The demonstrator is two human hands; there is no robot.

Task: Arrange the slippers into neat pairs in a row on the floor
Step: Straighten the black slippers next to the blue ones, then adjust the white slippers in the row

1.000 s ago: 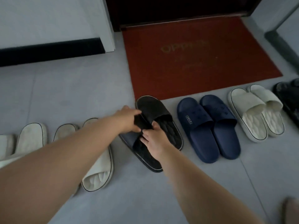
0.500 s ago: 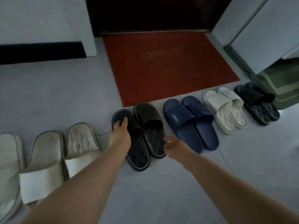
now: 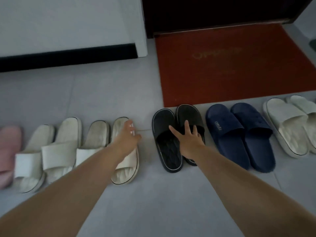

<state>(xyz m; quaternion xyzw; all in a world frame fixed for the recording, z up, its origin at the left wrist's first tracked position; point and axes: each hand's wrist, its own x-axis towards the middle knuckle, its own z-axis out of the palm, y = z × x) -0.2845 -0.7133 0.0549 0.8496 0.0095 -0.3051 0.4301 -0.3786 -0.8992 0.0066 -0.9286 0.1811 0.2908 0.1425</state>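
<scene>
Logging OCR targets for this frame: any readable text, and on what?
Red doormat: faint gold lettering, starts "O", the rest too blurred to read.
Left navy slipper: small white label on the strap, too small to read.
No other text visible.

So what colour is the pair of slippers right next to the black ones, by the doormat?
Dark navy blue slippers, clearest in the head view.

Faint, unreadable lettering on the red doormat [image 3: 222,69]
</scene>
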